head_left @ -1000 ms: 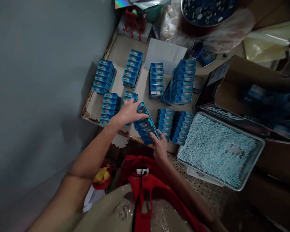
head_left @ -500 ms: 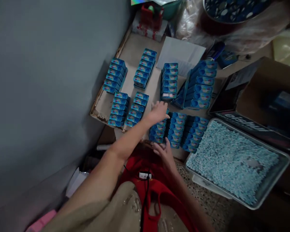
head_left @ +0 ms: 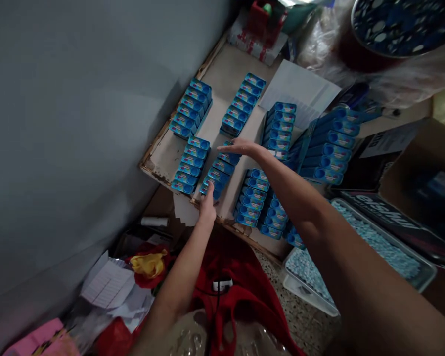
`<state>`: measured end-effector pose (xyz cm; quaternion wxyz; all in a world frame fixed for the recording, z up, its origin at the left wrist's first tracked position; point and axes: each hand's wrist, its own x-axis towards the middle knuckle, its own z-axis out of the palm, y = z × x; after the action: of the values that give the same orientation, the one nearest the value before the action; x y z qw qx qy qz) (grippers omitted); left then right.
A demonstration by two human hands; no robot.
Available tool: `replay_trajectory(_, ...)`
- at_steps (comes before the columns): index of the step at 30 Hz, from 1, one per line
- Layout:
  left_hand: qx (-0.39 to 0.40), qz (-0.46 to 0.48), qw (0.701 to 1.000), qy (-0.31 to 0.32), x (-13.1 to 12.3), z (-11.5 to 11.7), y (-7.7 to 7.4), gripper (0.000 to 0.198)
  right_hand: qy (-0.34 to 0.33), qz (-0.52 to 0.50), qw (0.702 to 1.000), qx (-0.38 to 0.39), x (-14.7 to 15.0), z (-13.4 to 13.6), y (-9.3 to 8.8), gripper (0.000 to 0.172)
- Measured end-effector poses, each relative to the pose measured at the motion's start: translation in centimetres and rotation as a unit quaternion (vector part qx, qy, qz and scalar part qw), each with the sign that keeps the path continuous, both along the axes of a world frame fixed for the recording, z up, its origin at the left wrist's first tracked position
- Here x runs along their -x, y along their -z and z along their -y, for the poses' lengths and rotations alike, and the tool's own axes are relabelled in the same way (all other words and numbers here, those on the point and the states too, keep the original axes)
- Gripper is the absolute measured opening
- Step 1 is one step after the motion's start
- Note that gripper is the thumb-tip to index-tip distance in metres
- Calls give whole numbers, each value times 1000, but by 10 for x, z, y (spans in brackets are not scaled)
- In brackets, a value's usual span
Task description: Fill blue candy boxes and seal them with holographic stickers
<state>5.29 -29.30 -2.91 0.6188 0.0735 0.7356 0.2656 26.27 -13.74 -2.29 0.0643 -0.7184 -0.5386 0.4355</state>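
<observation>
Several rows of small blue boxes stand on a worn pale table (head_left: 215, 106). My left hand (head_left: 207, 205) is at the near end of a short row of blue boxes (head_left: 219, 170), its thumb pointing up against the end box and its other fingers mostly hidden. At the far end of that row is my right hand (head_left: 239, 147), fingers stretched out flat across the last box. Another row (head_left: 190, 165) stands just left of it, and a further row (head_left: 251, 198) to its right.
Farther back lie a white paper (head_left: 300, 91) and a red dispenser (head_left: 266, 22). On the right are an open cardboard box (head_left: 404, 163) and a tray of blue-white pieces (head_left: 385, 252). A grey wall (head_left: 77, 123) borders the left.
Both hands have moved left, from the rows at the centre to the short row; my right arm now crosses over the right-hand rows. The view has shifted, showing papers and a flower at lower left.
</observation>
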Motion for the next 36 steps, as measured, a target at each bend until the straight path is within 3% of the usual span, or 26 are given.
replay_trajectory(2, 26, -2, 999, -26, -12, -8, -2, 63, -22, 18, 997, 65, 2, -1, 4, 68)
replay_trajectory(5, -16, -2, 999, -31, -15, -8, -18, 60, 35, 24, 999, 33, -6, 28, -15, 68)
replay_trajectory(7, -95, -28, 995, 19, -8, -12, -37, 56, 105, 5, 994, -24, -13, 63, -40, 67)
replay_trajectory(9, -199, -83, 969, 123, 1, -26, -62, 53, 193, -40, 975, -101, -16, 104, -69, 62)
replay_trajectory(13, -336, -207, 841, 370, 8, -90, -113, 61, 396, -155, 887, -181, 17, 177, -110, 57)
replay_trajectory(16, -384, -232, 720, 530, -11, -151, -132, 67, 528, -286, 786, -146, 70, 203, -108, 59)
replay_trajectory(18, -371, -214, 655, 622, -31, -186, -128, 59, 599, -382, 692, -125, 109, 205, -95, 57)
replay_trajectory(20, -310, -186, 604, 710, -53, -211, -114, 51, 649, -444, 607, -119, 141, 199, -77, 54)
replay_trajectory(21, -271, -169, 578, 751, -63, -218, -103, 47, 667, -457, 578, -115, 154, 196, -68, 54)
replay_trajectory(23, -202, -138, 531, 812, -81, -224, -79, 42, 692, -452, 555, -90, 171, 191, -48, 56)
replay_trajectory(25, -162, -118, 505, 840, -95, -220, -55, 41, 705, -431, 561, -54, 178, 192, -30, 57)
replay_trajectory(27, -149, -109, 503, 845, -102, -209, -36, 42, 708, -417, 569, -27, 180, 202, -20, 53)
replay_trajectory(29, -173, -117, 519, 829, -99, -194, -29, 46, 708, -434, 558, 18, 178, 218, -23, 48)
replay_trajectory(31, -264, -146, 563, 770, -82, -169, -34, 49, 682, -469, 552, 100, 173, 235, -41, 47)
replay_trajectory(32, -330, -168, 598, 711, -67, -152, -41, 49, 652, -487, 564, 139, 169, 241, -54, 49)
replay_trajectory(33, -395, -177, 630, 645, -49, -132, -48, 46, 614, -498, 592, 157, 163, 242, -68, 50)
replay_trajectory(34, -441, -174, 666, 576, -29, -109, -56, 39, 573, -493, 639, 140, 155, 238, -81, 51)
replay_trajectory(36, -450, -216, 774, 391, 15, -62, -64, 27, 495, -430, 755, 8, 134, 209, -99, 47)
